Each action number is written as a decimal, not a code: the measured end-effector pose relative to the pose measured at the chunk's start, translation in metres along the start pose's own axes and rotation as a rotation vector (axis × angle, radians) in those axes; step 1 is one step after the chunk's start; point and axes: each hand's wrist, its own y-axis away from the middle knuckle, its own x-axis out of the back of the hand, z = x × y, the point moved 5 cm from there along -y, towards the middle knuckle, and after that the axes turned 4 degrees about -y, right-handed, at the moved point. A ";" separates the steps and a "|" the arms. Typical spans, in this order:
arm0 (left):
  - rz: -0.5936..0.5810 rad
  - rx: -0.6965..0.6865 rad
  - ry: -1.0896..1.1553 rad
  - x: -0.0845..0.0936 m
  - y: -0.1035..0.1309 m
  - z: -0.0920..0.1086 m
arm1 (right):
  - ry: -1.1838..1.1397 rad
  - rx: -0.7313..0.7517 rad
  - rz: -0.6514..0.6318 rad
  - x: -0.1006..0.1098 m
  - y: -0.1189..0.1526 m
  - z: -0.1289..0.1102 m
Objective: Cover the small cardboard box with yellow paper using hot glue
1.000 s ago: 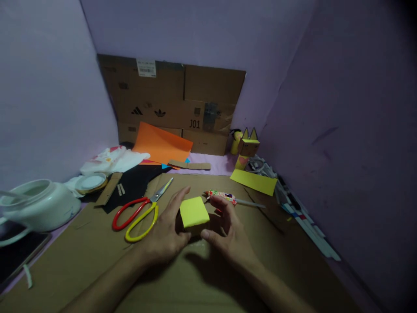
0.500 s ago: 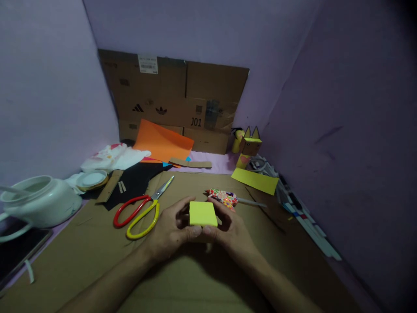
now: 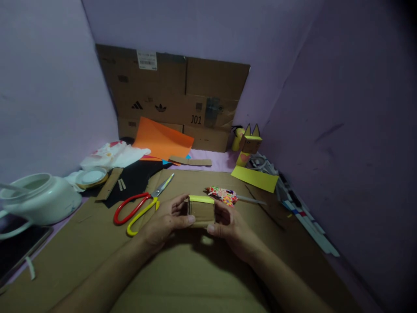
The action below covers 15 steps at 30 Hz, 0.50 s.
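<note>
Between my two hands is a small cardboard box (image 3: 202,211), its brown side facing me and a yellow strip showing along its top edge. My left hand (image 3: 171,219) grips the box's left side, thumb on the front face. On the right side my right hand (image 3: 230,221) holds it, thumb at the lower front corner. Scissors with one red and one yellow handle (image 3: 143,208) lie open just left of my left hand. Beyond my right hand rests a glue gun wrapped in a colourful pattern (image 3: 224,195), a glue stick in its back.
A white pot (image 3: 42,200) stands at the left, near a dark phone (image 3: 22,245). Orange paper (image 3: 163,138) leans before an upright cardboard sheet (image 3: 215,82). Yellow paper (image 3: 255,178) and a cardboard animal figure (image 3: 250,143) are at the back right.
The box has tilted in my hands: its yellow top has turned away and its brown side now faces me. Both thumbs have shifted onto that side.
</note>
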 end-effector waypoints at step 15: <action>0.011 -0.015 -0.002 0.003 -0.002 -0.004 | 0.031 0.019 0.014 0.003 0.000 0.001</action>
